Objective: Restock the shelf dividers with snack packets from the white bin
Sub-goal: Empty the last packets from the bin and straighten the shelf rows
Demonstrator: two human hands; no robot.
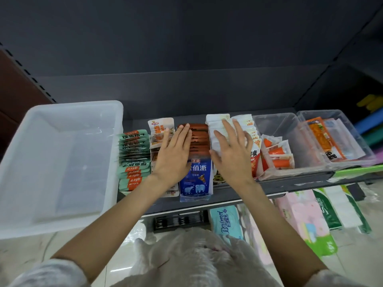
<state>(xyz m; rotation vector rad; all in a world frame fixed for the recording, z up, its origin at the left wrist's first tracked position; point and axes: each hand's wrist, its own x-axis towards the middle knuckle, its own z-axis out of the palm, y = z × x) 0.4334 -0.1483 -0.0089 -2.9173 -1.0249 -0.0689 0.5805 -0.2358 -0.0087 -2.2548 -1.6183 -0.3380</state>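
The white bin (18,162) sits at the shelf's left end and looks empty inside. Beside it stand rows of snack packets: green ones (134,154), a brown row (198,139) fronted by a blue packet (195,181), and white packets (216,125). My left hand (173,154) lies flat, fingers apart, on the packets between the orange-white row (160,131) and the brown row. My right hand (233,154) lies flat and spread on the white packet row. Neither hand grips anything.
Two clear plastic boxes (290,129) (350,129) with orange packets stand at the right of the dark shelf (248,193). Tissue packs (226,222) and pink packages (300,216) lie below the shelf edge. A dark back panel rises behind.
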